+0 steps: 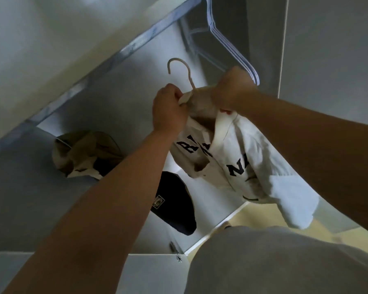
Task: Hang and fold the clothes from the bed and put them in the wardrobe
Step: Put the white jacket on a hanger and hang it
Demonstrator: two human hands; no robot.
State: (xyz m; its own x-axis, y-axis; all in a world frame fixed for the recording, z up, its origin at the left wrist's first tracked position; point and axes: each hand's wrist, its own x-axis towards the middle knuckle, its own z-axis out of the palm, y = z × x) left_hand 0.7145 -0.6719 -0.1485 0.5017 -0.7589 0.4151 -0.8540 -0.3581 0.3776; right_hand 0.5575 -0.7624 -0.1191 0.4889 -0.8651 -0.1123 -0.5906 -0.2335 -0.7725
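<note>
Inside the open wardrobe (136, 92), seen through the tilted head view, pale grey-white panels fill the frame, and a blue-grey strip (106, 64) runs on a slant across the upper left. A bunch of thin, pale hangers (225, 45) hangs at the top. Right of them stands a plain white door panel (331, 49). A yellowish floor (253, 215) shows below the wardrobe's lower edge, and a small metal hinge (173, 247) sits on the panel near the bottom.

Both hands are raised in front of the opening with a white shirt (242, 158) between them. The left hand (168, 111) is curled tight around the shirt's neck fabric, just under the cream hanger hook (180, 66), which stands free above the knuckles. The right hand (232, 90) is closed over the other side of the collar. The rest of the shirt hangs crumpled toward the lower right.

Dark block letters run across the shirt. An "R" shows on one fold and "NA" on the other, with the rest lost in creases.

An olive garment (85, 153) and a dark navy garment (176, 204) are deeper in the wardrobe. The navy one carries a small square patch (158, 201), too small to read.
</note>
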